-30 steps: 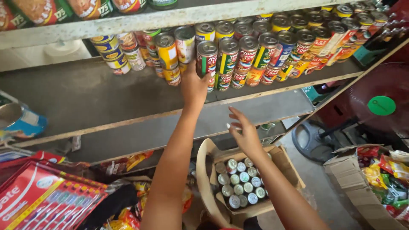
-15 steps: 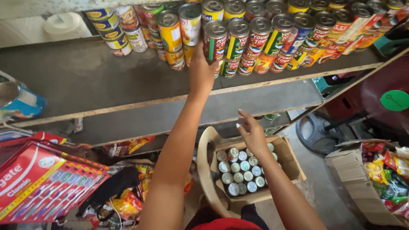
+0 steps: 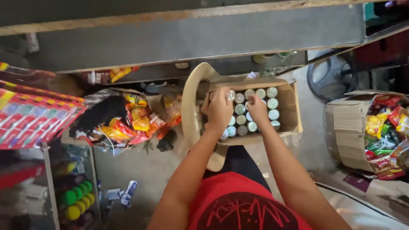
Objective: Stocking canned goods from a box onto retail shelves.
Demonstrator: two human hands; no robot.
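Both hands, left and right, curled over cans in the cardboard box (grip unclear).

Dim indoor light, shadowed shelf undersides, soft motion blur throughout, wide-angle bending at edges, no glare
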